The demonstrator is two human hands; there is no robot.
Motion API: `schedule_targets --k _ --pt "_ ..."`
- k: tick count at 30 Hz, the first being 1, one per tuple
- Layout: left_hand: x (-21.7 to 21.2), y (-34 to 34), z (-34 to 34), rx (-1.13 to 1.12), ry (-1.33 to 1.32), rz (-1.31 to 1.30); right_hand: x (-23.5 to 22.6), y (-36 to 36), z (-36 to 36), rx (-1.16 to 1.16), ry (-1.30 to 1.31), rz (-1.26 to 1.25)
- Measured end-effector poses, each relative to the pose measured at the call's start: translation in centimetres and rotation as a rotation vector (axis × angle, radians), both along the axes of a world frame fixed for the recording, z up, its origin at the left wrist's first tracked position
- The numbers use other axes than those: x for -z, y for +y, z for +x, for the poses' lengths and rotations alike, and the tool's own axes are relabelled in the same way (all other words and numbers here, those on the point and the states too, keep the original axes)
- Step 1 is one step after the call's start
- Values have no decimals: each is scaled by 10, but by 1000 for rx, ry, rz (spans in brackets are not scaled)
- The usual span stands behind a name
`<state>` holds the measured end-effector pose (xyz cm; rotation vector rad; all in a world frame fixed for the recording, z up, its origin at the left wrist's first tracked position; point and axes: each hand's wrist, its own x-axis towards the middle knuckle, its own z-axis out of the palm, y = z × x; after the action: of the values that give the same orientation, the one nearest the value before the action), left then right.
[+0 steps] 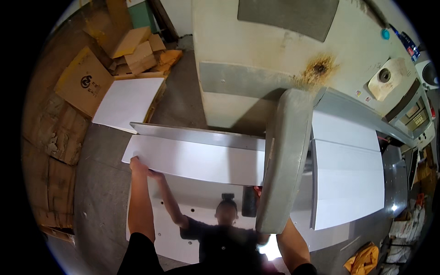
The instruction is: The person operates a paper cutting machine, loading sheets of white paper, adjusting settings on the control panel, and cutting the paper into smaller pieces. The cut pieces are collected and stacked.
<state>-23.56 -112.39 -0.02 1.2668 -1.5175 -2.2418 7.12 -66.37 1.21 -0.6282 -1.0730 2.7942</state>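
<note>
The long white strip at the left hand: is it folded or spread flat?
Spread flat: the white strip shows no fold along its visible length; the grey bar hides its right end.

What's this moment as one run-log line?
Left hand: holds white panel, left end | right forearm: partly hidden by grey housing | white boards: at right
</note>
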Motion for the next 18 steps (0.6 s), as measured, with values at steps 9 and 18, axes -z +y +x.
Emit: schedule_targets --k 9,18 --pt "35 -23 -15 108 107 274 -1 9 -15 -86 -12 196" --pt "8 -21 145 318 123 -222 -40 14 121 -57 -361 282"
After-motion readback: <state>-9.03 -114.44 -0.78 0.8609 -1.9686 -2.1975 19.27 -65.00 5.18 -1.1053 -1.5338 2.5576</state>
